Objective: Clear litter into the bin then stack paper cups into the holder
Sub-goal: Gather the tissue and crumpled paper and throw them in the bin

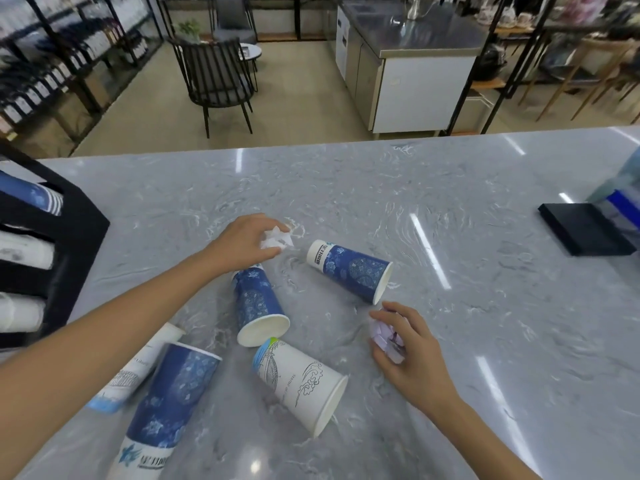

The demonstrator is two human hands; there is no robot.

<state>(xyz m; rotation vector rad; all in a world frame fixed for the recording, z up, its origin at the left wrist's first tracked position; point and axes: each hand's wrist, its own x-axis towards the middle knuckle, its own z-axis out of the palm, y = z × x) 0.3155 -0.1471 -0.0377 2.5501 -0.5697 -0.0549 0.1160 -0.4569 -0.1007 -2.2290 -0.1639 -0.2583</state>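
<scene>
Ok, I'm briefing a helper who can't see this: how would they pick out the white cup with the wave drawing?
On the grey marble counter, look at the cluster of tipped-over cups at its near middle. The wave cup lies on its side nearest the right hand, mouth toward the lower right. It alone is white with ink waves; its closest neighbours are blue.

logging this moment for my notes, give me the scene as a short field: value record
surface: grey marble counter
left hand: closed on white paper wad
right hand: closed on pale paper wad
cups: five on their sides, three blue, two white
holder: far left, cups already in it
bin: not in view
</scene>
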